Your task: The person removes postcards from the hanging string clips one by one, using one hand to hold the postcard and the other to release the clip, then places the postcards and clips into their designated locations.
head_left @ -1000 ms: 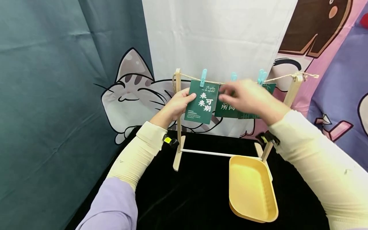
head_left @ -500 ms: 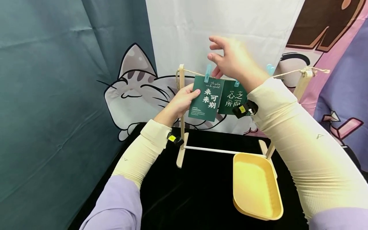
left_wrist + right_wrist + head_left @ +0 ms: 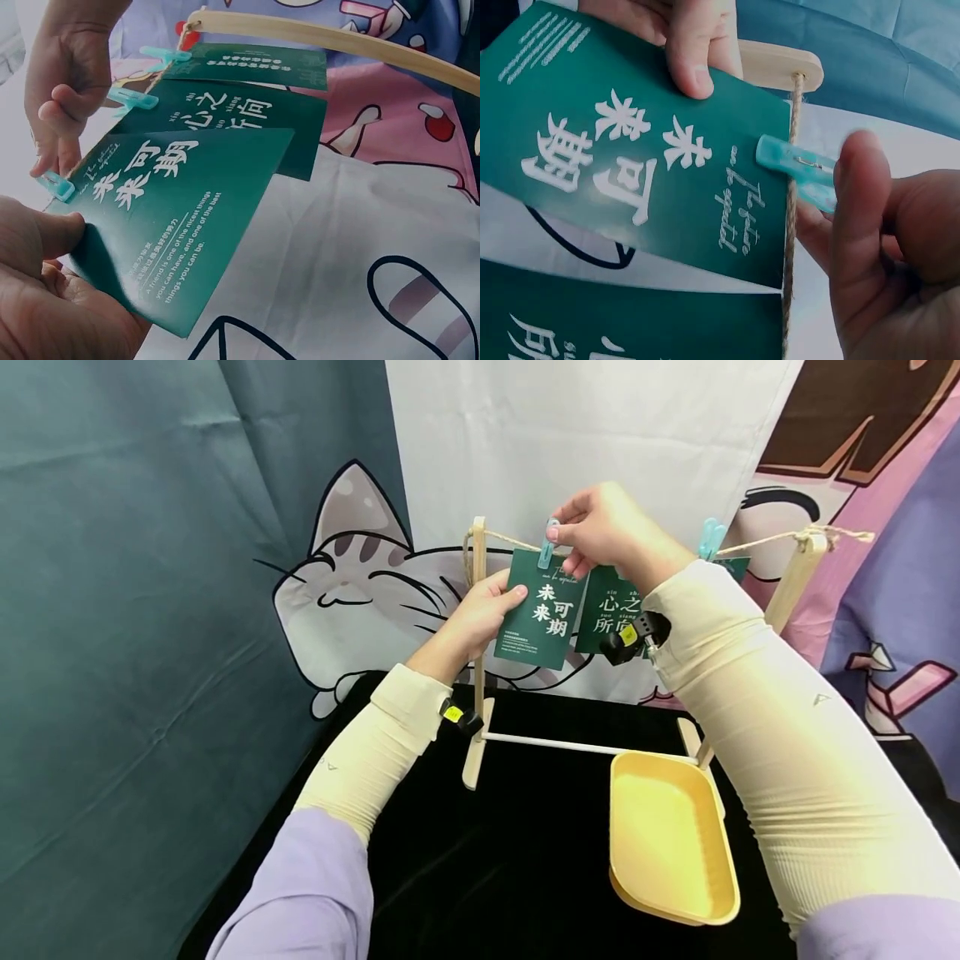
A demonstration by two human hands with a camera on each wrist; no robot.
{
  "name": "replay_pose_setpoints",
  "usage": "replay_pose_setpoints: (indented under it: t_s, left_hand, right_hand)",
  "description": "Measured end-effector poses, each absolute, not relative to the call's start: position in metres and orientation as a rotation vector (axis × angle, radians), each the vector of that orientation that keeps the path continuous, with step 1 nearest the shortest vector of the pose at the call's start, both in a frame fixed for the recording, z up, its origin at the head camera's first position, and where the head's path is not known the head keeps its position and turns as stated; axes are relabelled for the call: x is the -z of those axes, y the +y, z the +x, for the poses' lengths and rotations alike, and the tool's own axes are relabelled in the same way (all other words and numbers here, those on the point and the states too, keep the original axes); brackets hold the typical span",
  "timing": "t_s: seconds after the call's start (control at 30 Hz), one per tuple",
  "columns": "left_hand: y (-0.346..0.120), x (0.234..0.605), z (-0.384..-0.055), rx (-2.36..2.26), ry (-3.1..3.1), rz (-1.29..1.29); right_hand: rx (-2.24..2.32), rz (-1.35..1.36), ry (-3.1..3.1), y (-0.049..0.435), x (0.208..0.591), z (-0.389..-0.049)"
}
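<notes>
My left hand (image 3: 483,614) pinches the left edge of a green card (image 3: 536,618) with white lettering, thumb on its printed face. The card hangs from a rope (image 3: 796,120) by a light-blue clothespin (image 3: 780,157) at its top edge. My right hand (image 3: 611,531) holds the handle end of that clothespin between thumb and fingers. In the right wrist view the pin's nose overlaps both card and rope. A second green card (image 3: 606,610) hangs just to the right, partly behind my right wrist. The left wrist view shows a third green card (image 3: 247,66) beyond it, clipped likewise.
The rope runs between a left wooden post (image 3: 479,610) and a right wooden post (image 3: 798,577), joined low by a white rod (image 3: 555,742). A yellow tray (image 3: 617,827) stands on the black cloth (image 3: 487,860) in front. Printed curtains hang behind.
My right hand has moved from in front of the second card, up over the rope, then down onto the left clothespin, which it now pinches. My left hand keeps its hold on the card.
</notes>
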State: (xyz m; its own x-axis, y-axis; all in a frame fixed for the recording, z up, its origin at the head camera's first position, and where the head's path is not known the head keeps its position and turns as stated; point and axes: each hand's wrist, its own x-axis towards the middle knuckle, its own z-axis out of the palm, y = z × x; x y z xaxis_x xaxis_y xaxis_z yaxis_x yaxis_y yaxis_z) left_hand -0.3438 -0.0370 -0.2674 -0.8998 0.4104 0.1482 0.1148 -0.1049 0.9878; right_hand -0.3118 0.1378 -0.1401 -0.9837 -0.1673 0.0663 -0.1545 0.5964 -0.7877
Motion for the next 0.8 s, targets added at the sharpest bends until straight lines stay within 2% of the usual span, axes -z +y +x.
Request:
replay_pose_setpoints:
  t_s: [0.4,0.8]
  left_hand:
    - [-0.04,0.263,-0.346,-2.091,1.991,0.559]
    - [-0.049,0.273,-0.349,-2.056,2.06,0.457]
  right_hand:
    - [1.267,-0.223,3.004,0.136,0.139,-0.314]
    - [1.737,-0.144,2.837,0.137,0.145,-0.323]
